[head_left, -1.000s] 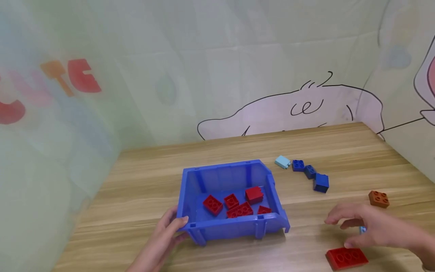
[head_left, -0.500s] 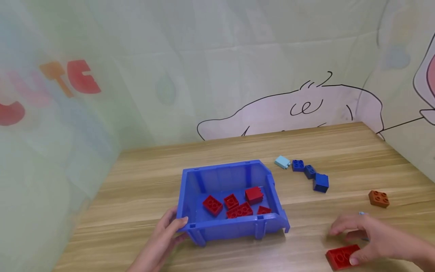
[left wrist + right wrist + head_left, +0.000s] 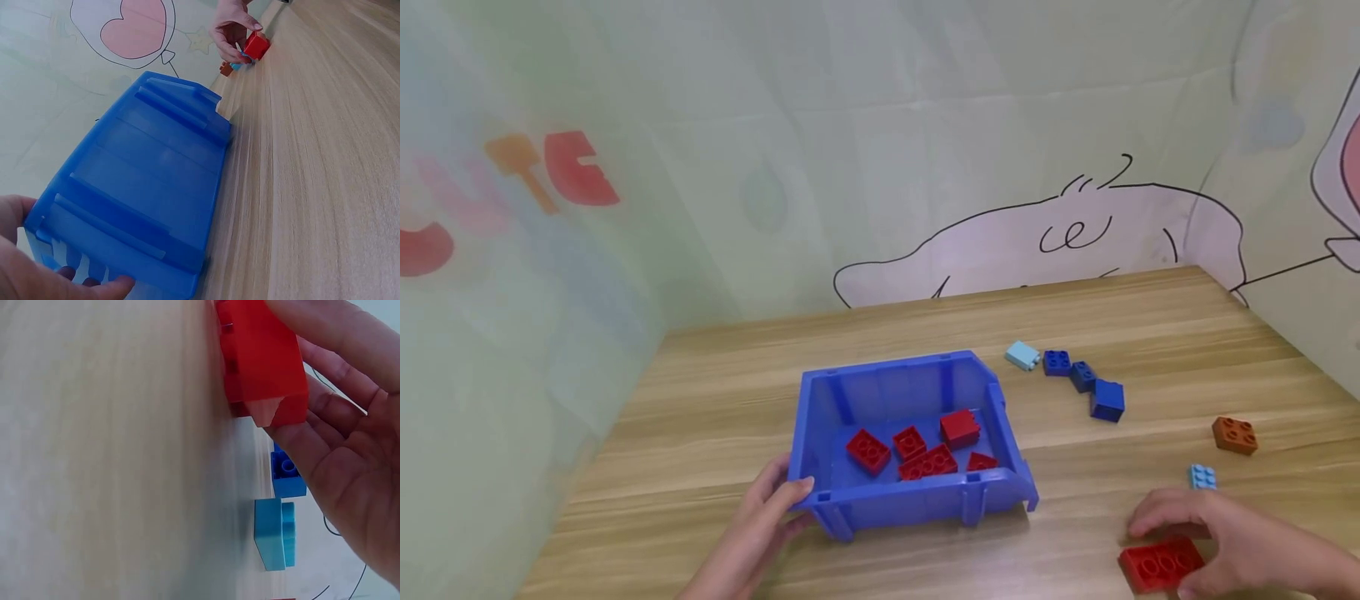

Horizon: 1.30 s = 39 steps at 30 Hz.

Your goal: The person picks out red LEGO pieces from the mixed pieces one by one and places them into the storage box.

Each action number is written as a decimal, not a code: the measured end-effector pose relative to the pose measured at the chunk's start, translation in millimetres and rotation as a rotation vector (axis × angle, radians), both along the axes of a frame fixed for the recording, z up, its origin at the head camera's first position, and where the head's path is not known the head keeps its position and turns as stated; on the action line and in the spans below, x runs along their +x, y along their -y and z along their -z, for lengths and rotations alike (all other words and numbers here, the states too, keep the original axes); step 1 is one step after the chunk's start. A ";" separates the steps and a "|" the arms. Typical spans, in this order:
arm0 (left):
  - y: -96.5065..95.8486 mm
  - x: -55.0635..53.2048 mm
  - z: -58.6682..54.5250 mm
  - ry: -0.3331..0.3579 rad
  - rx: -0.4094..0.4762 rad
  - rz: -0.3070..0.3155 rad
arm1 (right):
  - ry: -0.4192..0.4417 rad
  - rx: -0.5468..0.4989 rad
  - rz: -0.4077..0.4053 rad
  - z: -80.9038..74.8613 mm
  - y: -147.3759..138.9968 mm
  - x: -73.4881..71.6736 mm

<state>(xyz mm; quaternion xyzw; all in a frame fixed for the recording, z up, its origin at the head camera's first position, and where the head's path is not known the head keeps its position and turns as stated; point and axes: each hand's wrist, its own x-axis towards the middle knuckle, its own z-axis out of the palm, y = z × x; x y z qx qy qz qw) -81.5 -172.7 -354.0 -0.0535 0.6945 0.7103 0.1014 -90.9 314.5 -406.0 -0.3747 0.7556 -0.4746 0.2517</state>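
My left hand [image 3: 760, 521] grips the left end of a blue plastic bin [image 3: 910, 504], thumb over its near-left corner. In the left wrist view, its fingers [image 3: 115, 287] curl against the bin's outside. Several red toy bricks [image 3: 869, 452] lie inside the bin. At the front right, my right hand [image 3: 1247, 537] holds a long red toy brick [image 3: 1153, 571] between thumb and fingers, its hollow underside facing up. The right wrist view shows the thumb [image 3: 350, 334] on that red brick [image 3: 269, 356] and the fingers at its other side.
A light-blue brick [image 3: 1202, 477] lies just beyond my right hand, with an orange-brown brick [image 3: 1235, 435] farther right. Behind the bin's right side, another pale-blue brick [image 3: 1022, 356] and several dark-blue bricks [image 3: 1107, 401] form a loose row. A printed cloth [image 3: 737, 208] backs the wooden table.
My right hand has come down and nearer over the long red brick, closing thumb and fingers about it and uncovering the light-blue brick. The left hand and bin stay put.
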 end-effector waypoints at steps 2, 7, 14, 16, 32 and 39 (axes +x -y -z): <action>0.1 0.0 0.2 -0.001 0.000 0.003 | -0.011 0.015 0.009 0.7 -1.6 0.7; 0.2 0.0 0.3 -0.003 0.000 0.003 | -0.020 0.095 0.063 0.9 -5.1 2.1; -1.6 0.8 -0.7 -0.001 -0.002 -0.017 | 0.007 0.155 0.111 1.2 -12.9 5.7; -2.2 0.9 -1.4 -0.002 -0.003 -0.026 | 0.022 0.145 0.112 2.0 -15.6 6.2; -3.4 1.4 -2.3 -0.007 -0.009 -0.032 | 0.099 0.177 0.196 2.5 -22.9 6.6; -3.4 1.5 -2.4 -0.007 -0.010 -0.038 | -0.080 0.119 0.159 0.1 -21.5 -0.6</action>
